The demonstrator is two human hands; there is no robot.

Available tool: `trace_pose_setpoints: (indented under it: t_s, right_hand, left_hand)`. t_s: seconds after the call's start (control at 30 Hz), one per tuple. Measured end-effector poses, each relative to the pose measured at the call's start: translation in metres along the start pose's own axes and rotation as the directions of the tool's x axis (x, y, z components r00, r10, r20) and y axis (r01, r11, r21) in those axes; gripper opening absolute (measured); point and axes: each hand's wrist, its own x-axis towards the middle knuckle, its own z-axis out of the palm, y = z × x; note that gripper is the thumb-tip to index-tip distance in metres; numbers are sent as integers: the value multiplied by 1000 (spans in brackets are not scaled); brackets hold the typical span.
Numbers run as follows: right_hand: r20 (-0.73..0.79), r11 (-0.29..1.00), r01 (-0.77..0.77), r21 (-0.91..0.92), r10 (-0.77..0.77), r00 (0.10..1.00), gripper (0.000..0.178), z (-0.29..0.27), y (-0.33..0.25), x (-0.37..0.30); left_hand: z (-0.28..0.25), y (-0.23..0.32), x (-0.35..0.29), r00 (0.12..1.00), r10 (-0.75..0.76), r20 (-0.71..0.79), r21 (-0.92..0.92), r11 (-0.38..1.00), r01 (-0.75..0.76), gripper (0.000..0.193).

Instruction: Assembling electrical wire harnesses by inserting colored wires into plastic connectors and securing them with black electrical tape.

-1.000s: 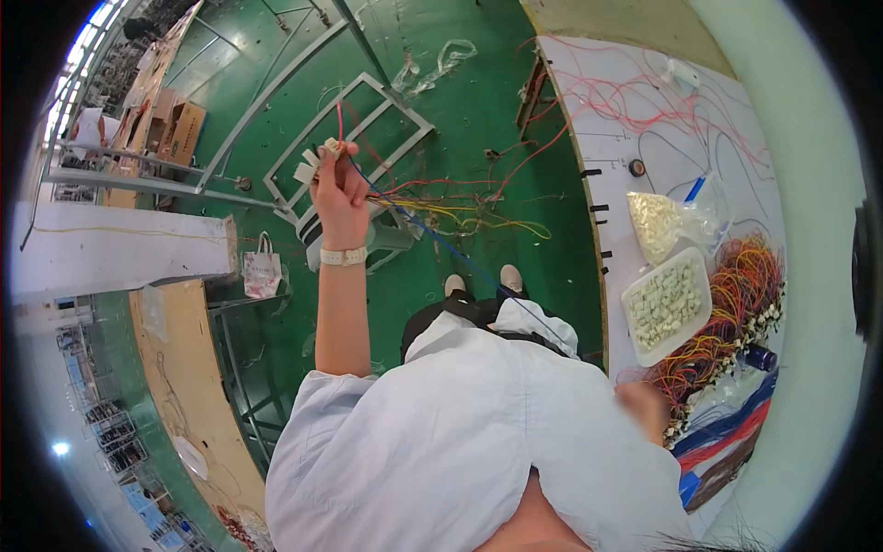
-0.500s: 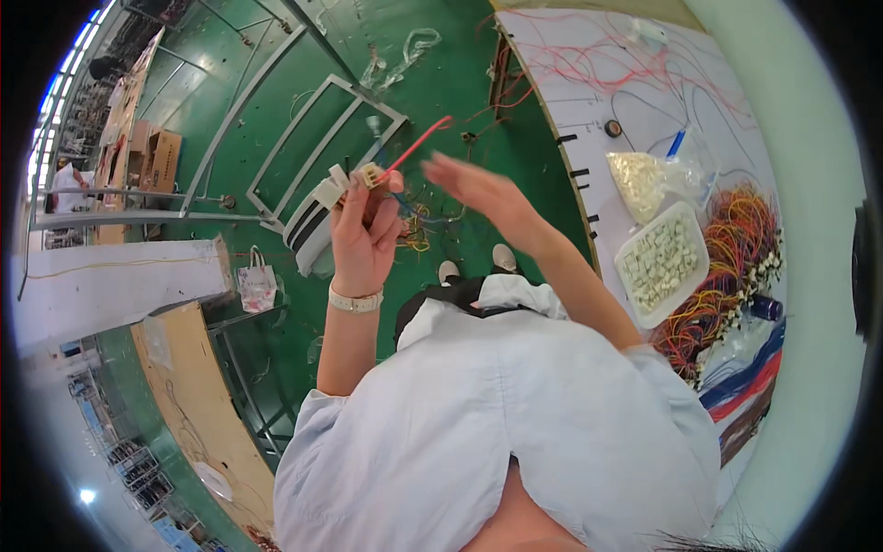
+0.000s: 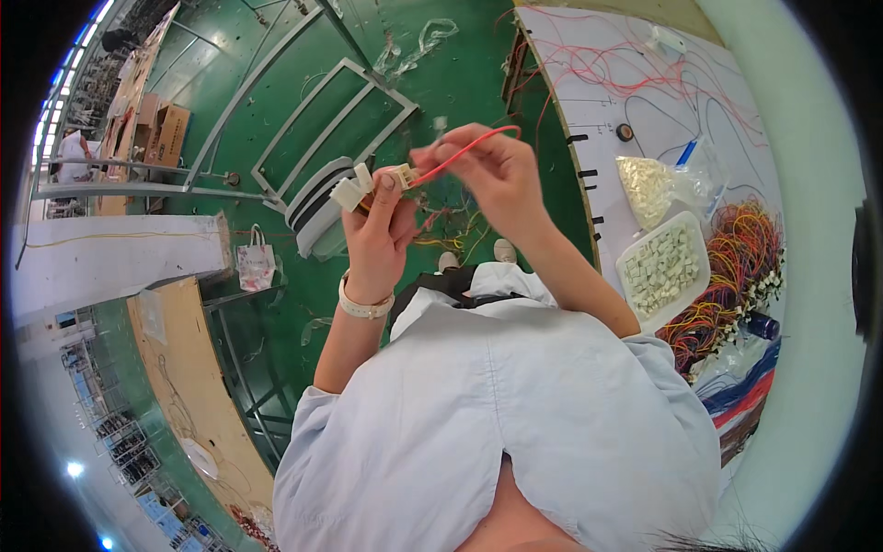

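My left hand (image 3: 377, 241) is closed around cream plastic wire connectors. One connector (image 3: 402, 177) has a red wire (image 3: 469, 148) coming out of it; a whiter connector (image 3: 347, 196) sticks out to the left of my thumb. Close by on the right, my right hand (image 3: 501, 175) has its fingers bent and drawn together at the connector, partly blurred. What lies between those fingertips is too small to make out. The red wire arcs over this hand. Several loose coloured wires (image 3: 451, 221) hang below and between both hands.
On the white table at right stand a white tray (image 3: 646, 317) of small connectors, a bag of cream parts (image 3: 644, 189), a tape roll (image 3: 624, 132) and bundled wires (image 3: 736, 267). Metal frames (image 3: 336, 120) stand ahead on the green floor; a bag (image 3: 256, 262) is at left.
My right hand has moved left and up to the connector, its fingers going from stretched out to drawn together. My left hand has shifted slightly right. The red wire now bends in an arc.
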Motion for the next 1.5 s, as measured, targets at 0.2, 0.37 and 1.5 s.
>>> trace_pose_setpoints:
  t_s: [0.2,0.37,1.5]
  right_hand:
    - [267,771,-94,-630,329,906,8,-31,-66,-29]
    - [411,431,591,-682,-443,797,14,-14,-69,-7]
    - [253,428,590,-685,-619,743,22,0,-10,-45]
  left_hand:
    - [-8,2,9,958,285,-21,299,916,-266,19]
    - [6,4,2,992,111,60,59,992,-115,18]
    - [11,16,0,977,-213,-1,-222,953,208,29]
